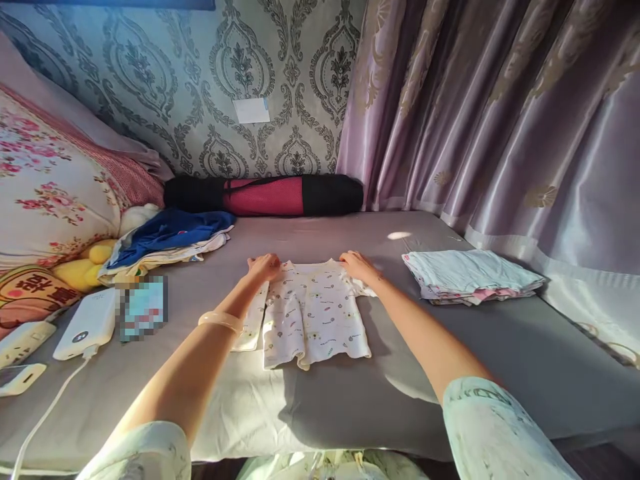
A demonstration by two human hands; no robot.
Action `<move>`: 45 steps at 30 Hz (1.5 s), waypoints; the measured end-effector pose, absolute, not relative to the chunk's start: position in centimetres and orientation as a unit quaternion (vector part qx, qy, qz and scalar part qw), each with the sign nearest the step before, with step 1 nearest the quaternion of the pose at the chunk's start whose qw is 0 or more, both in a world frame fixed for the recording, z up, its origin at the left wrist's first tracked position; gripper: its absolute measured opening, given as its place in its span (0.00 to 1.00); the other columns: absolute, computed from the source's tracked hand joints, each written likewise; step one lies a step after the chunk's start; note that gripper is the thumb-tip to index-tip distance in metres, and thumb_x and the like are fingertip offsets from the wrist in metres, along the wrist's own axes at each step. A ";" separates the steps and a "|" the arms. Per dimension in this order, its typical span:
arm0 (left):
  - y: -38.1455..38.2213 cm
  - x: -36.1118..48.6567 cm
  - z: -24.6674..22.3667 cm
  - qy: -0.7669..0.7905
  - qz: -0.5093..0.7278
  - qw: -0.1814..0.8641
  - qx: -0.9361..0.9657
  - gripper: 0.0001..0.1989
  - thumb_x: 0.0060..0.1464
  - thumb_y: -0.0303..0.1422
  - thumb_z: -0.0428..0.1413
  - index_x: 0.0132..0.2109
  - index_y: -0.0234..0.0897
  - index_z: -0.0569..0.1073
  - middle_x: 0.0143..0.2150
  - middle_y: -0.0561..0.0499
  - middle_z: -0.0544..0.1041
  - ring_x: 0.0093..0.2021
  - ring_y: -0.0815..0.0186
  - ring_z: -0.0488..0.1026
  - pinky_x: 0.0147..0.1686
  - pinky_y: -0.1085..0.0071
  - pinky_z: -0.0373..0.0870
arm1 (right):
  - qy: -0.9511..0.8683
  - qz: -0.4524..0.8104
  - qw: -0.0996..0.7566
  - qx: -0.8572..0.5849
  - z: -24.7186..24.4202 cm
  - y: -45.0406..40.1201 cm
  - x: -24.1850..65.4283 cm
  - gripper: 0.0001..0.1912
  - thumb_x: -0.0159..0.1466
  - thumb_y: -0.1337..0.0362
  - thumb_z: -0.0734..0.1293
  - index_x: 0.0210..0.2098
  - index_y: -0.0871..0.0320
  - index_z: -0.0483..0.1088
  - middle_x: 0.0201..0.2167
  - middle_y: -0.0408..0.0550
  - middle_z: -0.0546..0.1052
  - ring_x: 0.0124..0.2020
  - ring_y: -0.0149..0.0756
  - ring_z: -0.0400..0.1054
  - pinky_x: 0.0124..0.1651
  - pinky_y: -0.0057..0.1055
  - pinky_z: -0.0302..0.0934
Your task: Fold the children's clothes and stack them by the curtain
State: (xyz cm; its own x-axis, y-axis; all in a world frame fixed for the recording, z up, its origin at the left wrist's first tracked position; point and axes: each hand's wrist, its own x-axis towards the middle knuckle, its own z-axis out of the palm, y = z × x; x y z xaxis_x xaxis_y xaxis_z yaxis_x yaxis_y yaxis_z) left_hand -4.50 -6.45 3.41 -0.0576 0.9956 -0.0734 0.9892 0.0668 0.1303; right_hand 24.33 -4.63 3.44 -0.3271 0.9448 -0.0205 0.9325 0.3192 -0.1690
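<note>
A small white printed shirt lies spread on the grey sheet in front of me, its lower edge wavy and a fold running down its left half. My left hand is closed on its upper left corner, near the shoulder. At the upper right shoulder, my right hand has its fingers pressed together on the fabric. Another pale printed piece of cloth shows beneath my left forearm, beside the shirt; whether it joins the shirt I cannot tell.
A folded clothes stack lies right, a blue garment pile left. A white power bank with a cable, a power strip and a yellow plush sit far left. A black-and-red roll lies along the wall.
</note>
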 end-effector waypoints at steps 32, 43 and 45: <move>4.0 -6.0 2.9 0.618 0.006 -0.043 0.785 0.20 0.70 0.41 0.34 0.52 0.35 0.66 0.50 0.38 0.74 0.48 0.55 0.76 0.42 0.65 0.69 | -0.838 -0.021 0.056 -0.543 2.0 5.8 21.1 0.19 0.74 0.62 0.49 0.53 0.60 0.66 0.51 0.63 0.70 0.51 0.48 0.69 0.49 0.40 0.61; 6.8 -5.7 1.8 0.647 0.008 -0.026 0.762 0.19 0.68 0.39 0.39 0.52 0.34 0.68 0.51 0.37 0.74 0.49 0.55 0.74 0.47 0.63 0.67 | -0.821 -0.017 0.078 -0.566 1.0 9.2 21.0 0.16 0.72 0.62 0.54 0.50 0.61 0.69 0.51 0.61 0.72 0.53 0.48 0.67 0.53 0.40 0.58; 6.3 -5.4 2.1 0.649 0.016 -0.051 0.759 0.18 0.67 0.37 0.40 0.52 0.33 0.70 0.52 0.35 0.73 0.53 0.51 0.71 0.50 0.59 0.64 | -0.815 -0.020 0.084 -0.573 1.1 8.8 21.1 0.16 0.72 0.63 0.54 0.51 0.61 0.70 0.51 0.61 0.73 0.54 0.48 0.66 0.56 0.42 0.56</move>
State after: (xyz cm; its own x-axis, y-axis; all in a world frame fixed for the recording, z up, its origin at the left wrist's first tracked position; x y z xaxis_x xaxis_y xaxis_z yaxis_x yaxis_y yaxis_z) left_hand -5.41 6.34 2.10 0.1565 0.9836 0.0897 0.9868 -0.1518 -0.0567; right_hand 21.09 8.76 1.11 -0.3284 0.9310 0.1590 0.9377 0.3417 -0.0637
